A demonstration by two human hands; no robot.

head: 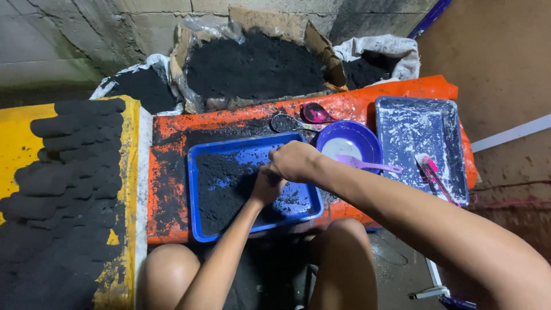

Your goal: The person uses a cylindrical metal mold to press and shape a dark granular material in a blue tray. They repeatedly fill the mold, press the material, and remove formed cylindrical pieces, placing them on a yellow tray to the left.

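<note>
While both hands work over the blue tray (198,229), the right hand (295,161) sits curled into a loose fist on top of the left hand (267,186), and both are pressed together around something down in the black powder (221,189). I honestly can't tell what's inside the grip, or whether the fingers are fully clenched, since the knuckles hide it. That powder covers mostly the left half of the blue tray, with bare blue showing on the right side.

Just to the right there's a round purple bowl (361,135) with some white stuff and a pale purple spoon (367,165) resting in it. Next to that is a grey rectangular tray (402,132) smeared with white, with a pink-handled tool (433,172) lying in it. A dark spoon (287,122) and a magenta one (315,113) lie behind the blue tray. Everything sits on an orange surface (166,172).

Further back, a torn cardboard box (321,46) lined with plastic is heaped with the same black powder, flanked by white sacks (390,49) of it. Off to the left, rows of black pressed logs (69,155) lie on a yellow board (14,143).
</note>
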